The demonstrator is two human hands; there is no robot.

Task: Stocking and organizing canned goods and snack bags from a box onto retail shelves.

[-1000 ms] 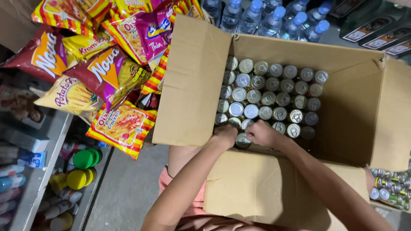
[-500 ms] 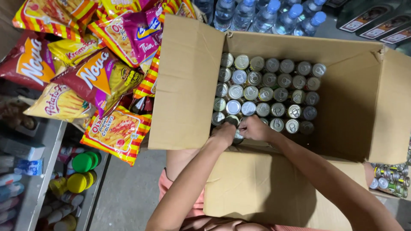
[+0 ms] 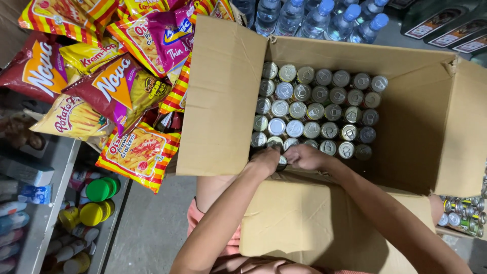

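Observation:
A big open cardboard box (image 3: 223, 101) rests on my lap, packed with several rows of silver-topped cans (image 3: 314, 109). Both hands reach over its near edge into the front row. My left hand (image 3: 265, 161) and my right hand (image 3: 303, 157) are side by side, fingers curled around a can (image 3: 281, 162) between them. Only a sliver of that can shows, so the exact grip is hard to tell.
Snack bags (image 3: 109, 83) in red, yellow and purple hang at the left. Water bottles (image 3: 317, 18) stand beyond the box. Shelves at lower left hold bottles with green and yellow caps (image 3: 96, 200). More small cans (image 3: 464, 213) sit at the right edge.
My hands have shifted slightly left along the front row and closed in together on one can. The view moved a little.

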